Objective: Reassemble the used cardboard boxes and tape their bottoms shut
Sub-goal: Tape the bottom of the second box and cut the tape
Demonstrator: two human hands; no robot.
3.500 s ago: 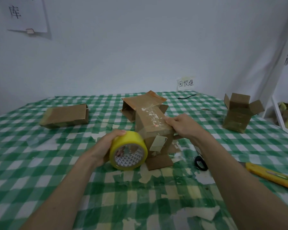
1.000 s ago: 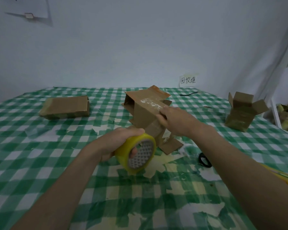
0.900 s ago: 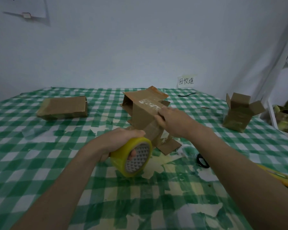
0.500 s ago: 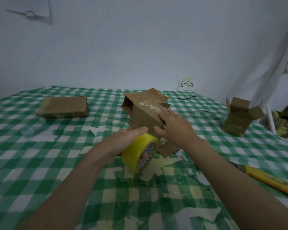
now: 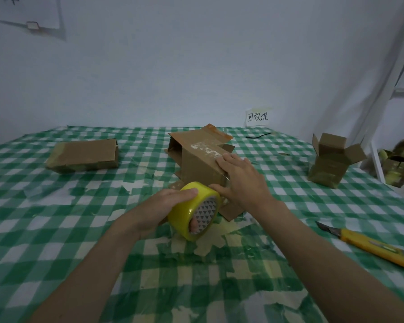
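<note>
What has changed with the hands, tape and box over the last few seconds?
The left hand has turned the yellow tape roll from facing the camera to angled sideways, tight against the box. The right hand slid from the box's side onto its top and flattened. The flat box, open box and knife stayed put.

Yellow tape roll [image 5: 191,209], brown cardboard box [image 5: 200,164], green-and-white checked tablecloth [image 5: 56,229], yellow knife [image 5: 380,249].

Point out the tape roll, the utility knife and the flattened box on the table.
tape roll [image 5: 187,212], head view, on its yellow outer band.
utility knife [image 5: 380,249], head view, on its yellow handle.
flattened box [image 5: 84,155], head view, on its top face.
</note>
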